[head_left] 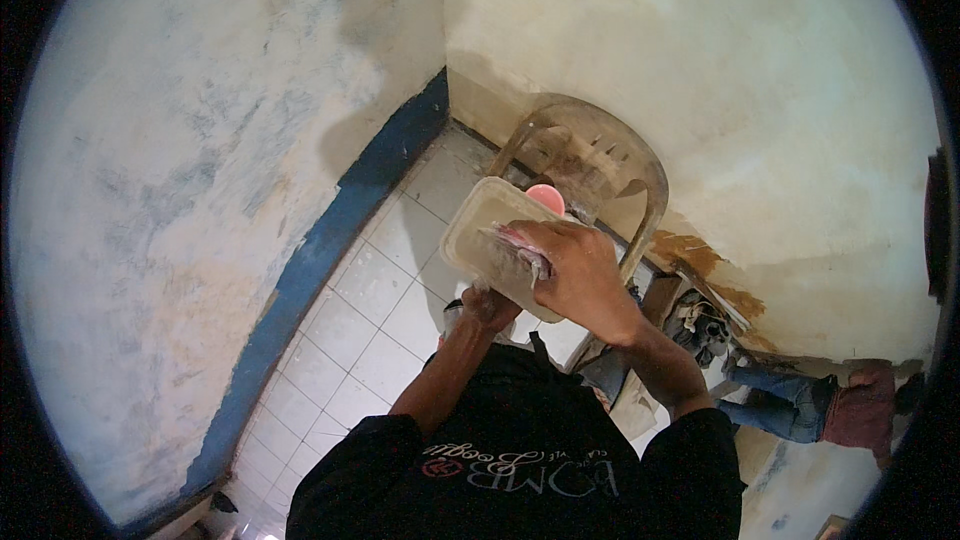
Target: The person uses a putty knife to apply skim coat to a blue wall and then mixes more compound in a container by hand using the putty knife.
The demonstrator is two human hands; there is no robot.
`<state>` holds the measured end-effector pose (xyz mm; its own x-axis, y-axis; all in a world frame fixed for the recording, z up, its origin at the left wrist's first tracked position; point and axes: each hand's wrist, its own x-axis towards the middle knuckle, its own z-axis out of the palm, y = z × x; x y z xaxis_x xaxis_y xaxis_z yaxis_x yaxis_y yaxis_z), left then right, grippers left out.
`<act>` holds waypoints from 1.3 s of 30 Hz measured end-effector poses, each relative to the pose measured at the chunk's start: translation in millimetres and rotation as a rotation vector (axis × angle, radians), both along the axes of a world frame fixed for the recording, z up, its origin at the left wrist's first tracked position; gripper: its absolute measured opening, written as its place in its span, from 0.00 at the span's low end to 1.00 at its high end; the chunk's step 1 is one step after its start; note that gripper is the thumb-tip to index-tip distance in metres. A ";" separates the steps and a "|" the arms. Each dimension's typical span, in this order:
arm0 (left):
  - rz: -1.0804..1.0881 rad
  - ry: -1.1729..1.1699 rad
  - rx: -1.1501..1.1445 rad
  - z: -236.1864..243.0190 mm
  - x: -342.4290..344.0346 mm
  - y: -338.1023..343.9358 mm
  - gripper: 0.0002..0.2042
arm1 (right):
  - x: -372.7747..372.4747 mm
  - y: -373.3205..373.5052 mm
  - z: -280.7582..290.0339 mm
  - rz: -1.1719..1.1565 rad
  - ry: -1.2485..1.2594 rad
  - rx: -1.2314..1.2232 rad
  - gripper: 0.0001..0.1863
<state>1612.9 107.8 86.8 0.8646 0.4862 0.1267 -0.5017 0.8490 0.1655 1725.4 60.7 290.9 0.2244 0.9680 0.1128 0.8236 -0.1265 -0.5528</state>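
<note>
A shallow rectangular pale plastic container (466, 228) is tilted in front of my chest. My left hand (488, 309) is closed on its near edge from below, the fingers mostly hidden under it. My right hand (588, 272) reaches over the container's right part, its fingers closed round a crumpled, wet-looking rag (528, 252) with pink and whitish patches. The rag is inside the container, whose bottom looks coated with a cloudy whitish film. Just beyond the container shows the round pink top of a cup or tub (547, 198).
A dusty plastic armchair (630, 145) stands beyond the container by the corner. Patchy walls (190, 170) with a blue lower band (310, 250) enclose white floor tiles (375, 280). To the right lie piled odds and ends (700, 325), with another person (815, 405) in jeans beyond.
</note>
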 end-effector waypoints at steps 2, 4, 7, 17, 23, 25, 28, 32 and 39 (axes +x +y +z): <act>0.008 0.007 -0.007 -0.7 -3.4 1.2 0.45 | -2.1 0.7 5.0 -0.009 0.047 -0.039 0.31; 0.003 0.013 -0.006 5.6 -3.0 2.0 0.46 | -3.2 -0.6 9.5 0.012 0.076 0.002 0.30; -0.009 -0.001 -0.026 2.0 -3.5 2.3 0.46 | -7.2 1.5 3.6 0.071 0.073 0.024 0.30; -0.004 -0.006 0.052 12.0 -4.0 6.6 0.46 | 0.3 3.7 12.0 0.005 0.229 0.045 0.29; -0.079 -0.049 -0.077 -20.6 -8.8 3.0 0.39 | 12.0 15.4 -9.7 0.022 0.140 -0.017 0.27; -0.052 -0.045 -0.063 -25.6 -9.5 1.3 0.39 | 16.6 16.3 -11.2 -0.034 0.163 0.007 0.25; -0.034 -0.064 -0.051 -15.4 -10.4 0.6 0.40 | 21.8 13.8 -7.8 -0.047 0.275 -0.011 0.25; 0.004 -0.073 -0.019 7.2 -10.8 3.7 0.40 | 3.2 10.7 -11.2 0.116 0.200 0.080 0.25; 0.029 -0.094 -0.044 14.6 -18.6 3.7 0.40 | 3.5 11.8 -1.8 0.052 0.240 0.022 0.27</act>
<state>1594.3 111.5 101.4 0.8356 0.5173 0.1847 -0.5374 0.8395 0.0798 1728.9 72.6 289.1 0.1973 0.9768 0.0834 0.6732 -0.0732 -0.7358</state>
